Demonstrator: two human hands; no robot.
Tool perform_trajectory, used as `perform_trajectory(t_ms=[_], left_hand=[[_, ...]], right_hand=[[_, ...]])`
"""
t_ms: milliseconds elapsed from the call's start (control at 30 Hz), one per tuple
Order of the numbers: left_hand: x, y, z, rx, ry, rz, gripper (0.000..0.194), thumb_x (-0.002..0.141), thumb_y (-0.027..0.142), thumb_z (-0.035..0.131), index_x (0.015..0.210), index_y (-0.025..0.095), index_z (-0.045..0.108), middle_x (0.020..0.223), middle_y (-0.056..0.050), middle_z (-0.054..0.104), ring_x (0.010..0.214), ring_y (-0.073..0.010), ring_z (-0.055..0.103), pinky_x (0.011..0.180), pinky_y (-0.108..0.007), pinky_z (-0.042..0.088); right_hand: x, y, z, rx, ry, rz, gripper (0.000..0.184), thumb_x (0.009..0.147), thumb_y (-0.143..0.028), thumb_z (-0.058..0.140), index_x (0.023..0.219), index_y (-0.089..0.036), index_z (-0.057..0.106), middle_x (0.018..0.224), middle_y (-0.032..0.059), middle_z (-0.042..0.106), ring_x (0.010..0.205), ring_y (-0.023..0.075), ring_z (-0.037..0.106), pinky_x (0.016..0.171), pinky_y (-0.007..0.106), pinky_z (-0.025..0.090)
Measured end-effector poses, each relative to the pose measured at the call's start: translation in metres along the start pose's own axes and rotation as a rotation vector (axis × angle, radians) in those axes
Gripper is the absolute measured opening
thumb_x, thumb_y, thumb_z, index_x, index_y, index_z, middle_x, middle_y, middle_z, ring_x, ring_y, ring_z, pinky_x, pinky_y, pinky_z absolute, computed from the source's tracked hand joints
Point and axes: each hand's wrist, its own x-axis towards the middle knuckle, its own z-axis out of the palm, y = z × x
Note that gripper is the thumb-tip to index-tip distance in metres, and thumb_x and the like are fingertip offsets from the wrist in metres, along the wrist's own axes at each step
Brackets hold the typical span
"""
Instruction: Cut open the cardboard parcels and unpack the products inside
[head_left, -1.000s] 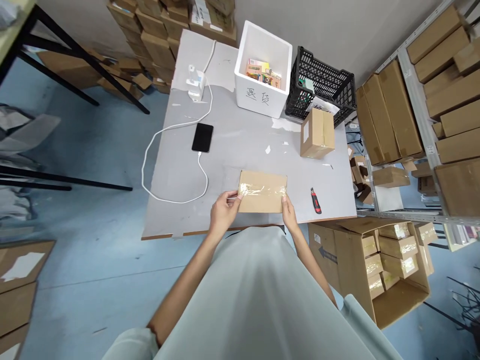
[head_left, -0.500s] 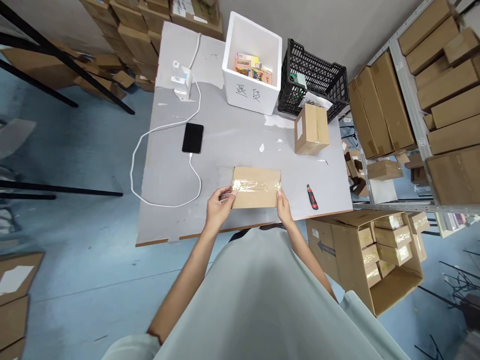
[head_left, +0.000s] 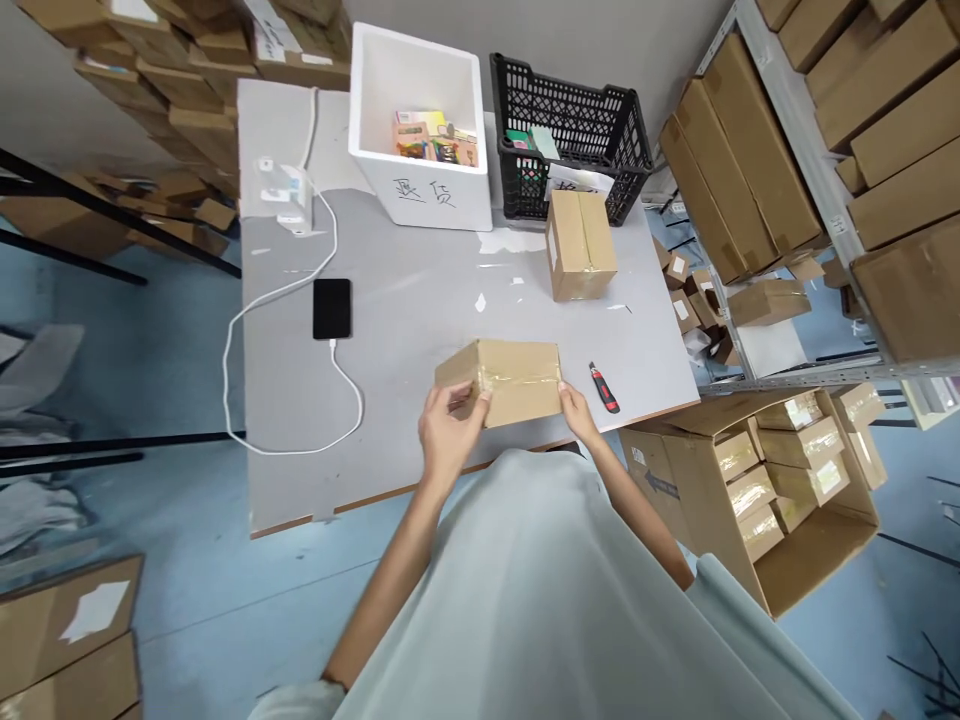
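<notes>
A small taped cardboard box [head_left: 519, 385] is between my two hands near the front edge of the table. My left hand [head_left: 450, 425] grips its left end, thumb on the near face. At the right end, my right hand [head_left: 576, 410] pinches the corner, thumb on top. Clear tape runs along the box's middle. Whether its underside rests on the table, I cannot tell. A red and black utility knife [head_left: 604, 388] lies just right of my right hand. Behind it stands another taped carton [head_left: 581, 245].
A white foam box [head_left: 442, 195] with small packets and a black crate [head_left: 517, 190] stand at the table's back. A black phone [head_left: 331, 308] lies left on a white cable [head_left: 229, 380]. An open carton of boxes [head_left: 795, 575] is on the right, beside loaded shelves [head_left: 817, 190].
The box has turned in my hands, so its left end face now shows. My left hand has shifted along that end. The whole view has swung to the right.
</notes>
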Motion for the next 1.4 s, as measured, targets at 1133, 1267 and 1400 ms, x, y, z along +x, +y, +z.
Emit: perform_trajectory(t_ms=[1133,1267,1400], left_hand=[[0.022,-0.088,0.089,0.356,-0.074,0.153,0.118,0.091,0.087,0.074,0.177,0.014,0.040,0.181,-0.030,0.040,0.172,-0.0498,0.035,0.139,-0.069,0.031],[0.022,-0.103,0.092,0.243,-0.181,0.172,0.123,0.094,0.090,0.068,0.183,0.015,0.029,0.187,-0.026,0.034,0.173,-0.0434,0.037,0.141,-0.059,0.035],[0.024,-0.105,0.093,0.161,-0.237,0.200,0.119,0.095,0.084,0.073,0.185,0.020,0.029,0.190,-0.021,0.029,0.173,-0.0420,0.038,0.140,-0.056,0.039]], right_hand=[[0.073,0.104,-0.126,-0.776,-0.172,0.446,0.034,0.099,-0.033,0.073,0.128,-0.019,0.063,0.131,0.0177,0.078,0.117,0.0318,0.078,0.096,0.036,0.060],[0.077,0.077,-0.139,-0.688,-0.060,0.455,0.028,0.107,-0.039,0.054,0.127,-0.020,0.058,0.102,0.0091,0.080,0.093,0.0252,0.081,0.080,0.029,0.059],[0.075,0.030,-0.148,-0.601,0.076,0.352,0.038,0.115,-0.052,0.034,0.129,-0.024,0.056,0.090,0.0018,0.075,0.078,0.0205,0.076,0.073,0.027,0.057]])
